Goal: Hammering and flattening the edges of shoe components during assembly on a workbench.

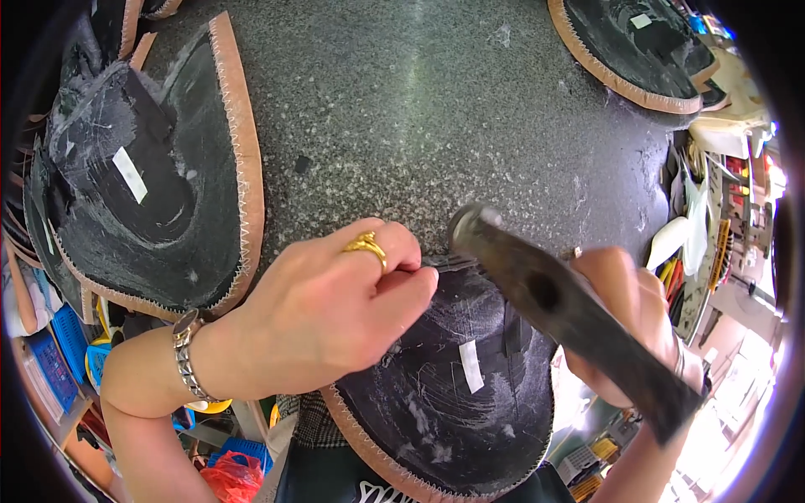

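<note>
A dark, scuffed hammer (562, 306) is gripped by the right hand (625, 323); the black, tan-stitched curved piece (444, 394) is pinched by the left hand (335, 310) on the speckled stone surface (419, 109).

Location type: a small craft workshop for stitched leather or fabric pieces, worked by hand.

Supporting evidence:
- Work surface: a dark speckled stone tabletop (419, 109), scuffed and dusted with pale residue.
- Workpieces: several curved black pieces with tan zigzag-stitched edging lie on it: a stack at the left (159, 193), another at the upper right (637, 50), and one at the near edge (444, 394). Each carries a small white label.
- Tooling: a worn hammer (545, 293) over the near piece.
- Storage: blue plastic baskets (63, 352) below at the left, and a cluttered rack of hand tools (713, 235) at the right.
</note>
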`<state>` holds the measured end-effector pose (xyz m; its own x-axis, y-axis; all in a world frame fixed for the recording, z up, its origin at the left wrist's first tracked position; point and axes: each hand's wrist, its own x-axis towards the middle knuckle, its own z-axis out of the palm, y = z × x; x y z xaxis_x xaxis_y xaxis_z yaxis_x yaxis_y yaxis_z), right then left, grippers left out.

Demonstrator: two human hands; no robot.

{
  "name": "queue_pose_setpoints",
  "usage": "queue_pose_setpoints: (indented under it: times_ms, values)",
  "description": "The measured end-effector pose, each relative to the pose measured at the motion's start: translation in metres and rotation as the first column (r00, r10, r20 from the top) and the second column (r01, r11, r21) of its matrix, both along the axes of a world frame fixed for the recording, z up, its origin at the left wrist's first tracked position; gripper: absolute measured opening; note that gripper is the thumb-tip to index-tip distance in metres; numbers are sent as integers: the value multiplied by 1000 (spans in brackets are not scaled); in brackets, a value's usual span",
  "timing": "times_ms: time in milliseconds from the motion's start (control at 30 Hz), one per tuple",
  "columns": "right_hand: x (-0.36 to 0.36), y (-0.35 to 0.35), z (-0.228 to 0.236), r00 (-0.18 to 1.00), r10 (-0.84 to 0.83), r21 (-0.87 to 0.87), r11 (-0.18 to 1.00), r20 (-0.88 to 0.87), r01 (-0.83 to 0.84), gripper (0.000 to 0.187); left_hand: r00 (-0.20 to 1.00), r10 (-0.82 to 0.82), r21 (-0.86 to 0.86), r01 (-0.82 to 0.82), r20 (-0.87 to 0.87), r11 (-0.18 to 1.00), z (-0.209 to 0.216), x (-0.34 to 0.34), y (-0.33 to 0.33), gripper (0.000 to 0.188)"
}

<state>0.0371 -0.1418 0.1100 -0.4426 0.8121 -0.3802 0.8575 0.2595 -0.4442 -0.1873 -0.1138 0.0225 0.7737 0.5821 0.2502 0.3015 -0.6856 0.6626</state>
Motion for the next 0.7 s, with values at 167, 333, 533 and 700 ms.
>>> queue_pose_setpoints:
  times_ms: [167,333,533,700]
  values:
    - [7,-18,-18,984,80,239,964,158,-117,30,992,68,53,-74,109,996,-7,-1,-2,27]
    - [-7,-13,-8,979,-138,25,990,151,136,23,987,156,241,-145,-28,960,-11,-13,-3,30]
    - [-16,3,12,976,63,-147,989,208,-33,26,971,232,300,-205,-57,932,-5,-7,-6,29]
    - [-15,-6,5,976,37,-30,999,216,-31,25,942,336,227,-325,-13,918,-6,-6,-18,30]
